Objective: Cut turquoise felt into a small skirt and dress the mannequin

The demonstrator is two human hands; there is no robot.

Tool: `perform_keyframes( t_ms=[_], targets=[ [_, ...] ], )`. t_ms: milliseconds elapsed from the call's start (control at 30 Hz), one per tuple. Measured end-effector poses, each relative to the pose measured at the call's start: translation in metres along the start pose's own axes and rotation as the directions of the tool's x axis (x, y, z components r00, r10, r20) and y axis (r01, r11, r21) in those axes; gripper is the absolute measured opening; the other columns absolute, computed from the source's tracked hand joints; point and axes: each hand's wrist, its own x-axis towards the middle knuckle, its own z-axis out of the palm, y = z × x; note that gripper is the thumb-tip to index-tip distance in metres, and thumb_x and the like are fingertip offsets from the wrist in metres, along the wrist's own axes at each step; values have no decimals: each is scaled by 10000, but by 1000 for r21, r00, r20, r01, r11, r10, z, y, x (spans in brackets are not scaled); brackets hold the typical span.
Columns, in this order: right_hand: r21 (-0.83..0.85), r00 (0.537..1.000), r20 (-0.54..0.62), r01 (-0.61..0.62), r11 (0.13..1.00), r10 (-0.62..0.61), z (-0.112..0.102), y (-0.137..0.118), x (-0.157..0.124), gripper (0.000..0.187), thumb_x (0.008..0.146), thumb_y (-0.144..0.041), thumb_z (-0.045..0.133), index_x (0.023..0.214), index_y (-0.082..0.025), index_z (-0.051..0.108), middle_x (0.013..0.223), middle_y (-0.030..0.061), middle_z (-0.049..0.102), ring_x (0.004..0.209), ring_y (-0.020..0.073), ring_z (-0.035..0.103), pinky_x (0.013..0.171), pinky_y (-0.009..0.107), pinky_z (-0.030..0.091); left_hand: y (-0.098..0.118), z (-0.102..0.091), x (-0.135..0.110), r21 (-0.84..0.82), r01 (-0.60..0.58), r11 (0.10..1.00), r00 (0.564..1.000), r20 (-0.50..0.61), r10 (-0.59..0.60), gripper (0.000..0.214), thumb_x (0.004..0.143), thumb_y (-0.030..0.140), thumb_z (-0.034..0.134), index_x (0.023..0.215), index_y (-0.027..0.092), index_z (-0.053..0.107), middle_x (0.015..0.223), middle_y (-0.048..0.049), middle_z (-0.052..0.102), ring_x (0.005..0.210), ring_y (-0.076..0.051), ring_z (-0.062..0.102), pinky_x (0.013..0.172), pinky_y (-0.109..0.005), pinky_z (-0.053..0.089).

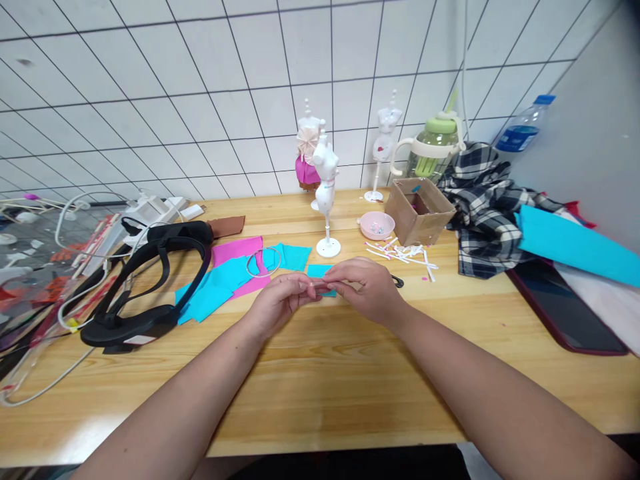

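Directly behind and below the meeting fingertips, near the middle of the desk [320, 387], lies a small blue cloth piece [318, 271], showing above and beneath the fingers; its long axis is hard to judge because the hands cover part of it. Left hand [280, 300] and right hand [367, 285] come in from opposite sides, fingertips about touching, so neither is clearly nearer. Each grip is drawn in to a pinch, but I can't make out whether either has hold of the cloth or of something thin and pale between the fingers. Just beyond stands a white dress form [327, 177], upright on its round base. Leftward, past the left hand, blue strips [215, 287] overlap pink cloth [239, 250] under a thin ring [263, 277]; rightward and farther back sit white scraps [405, 253] and a pink bowl [377, 234].
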Motion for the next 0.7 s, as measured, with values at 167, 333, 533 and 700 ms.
perform_keyframes(
  t_ms=[167, 333, 533, 700],
  targets=[
    [85, 959, 83, -277, 957, 270, -6, 4, 3, 137, 839, -270, 615, 812, -211, 736, 869, 25, 744, 767, 142, 642, 649, 242, 462, 2, -2, 1, 425, -91, 900, 995, 9, 96, 187, 787, 296, 591, 673, 189, 692, 950, -85, 768, 988, -273, 694, 940, -429, 513],
    [146, 625, 498, -744, 653, 601, -17, 11, 7, 108, 689, -266, 674, 634, -179, 705, 596, 9, 671, 552, 125, 567, 502, 223, 435, 10, -11, 1, 848, -471, 243, 866, 393, 308, 158, 842, 287, 612, 902, 286, 757, 1150, -38, 735, 1105, -247, 638, 1085, -469, 379],
    [129, 456, 591, -868, 480, 665, -37, 16, 10, 76, 634, -237, 651, 590, -182, 680, 654, 39, 700, 575, 143, 586, 515, 248, 465, 9, -11, -2, 893, -447, -55, 826, 436, 358, 307, 920, 267, 552, 1195, 322, 675, 1204, -40, 712, 1202, -264, 571, 1163, -526, 229],
    [-440, 655, 160, -623, 647, 739, -48, 41, 10, 94, 697, -258, 643, 637, -221, 704, 676, 25, 693, 667, 175, 594, 554, 259, 373, -4, -4, 2, 910, -402, -101, 860, 413, 300, 365, 916, 350, 541, 1237, 189, 606, 1392, -118, 583, 1352, -338, 429, 1151, -568, 231]
  ],
)
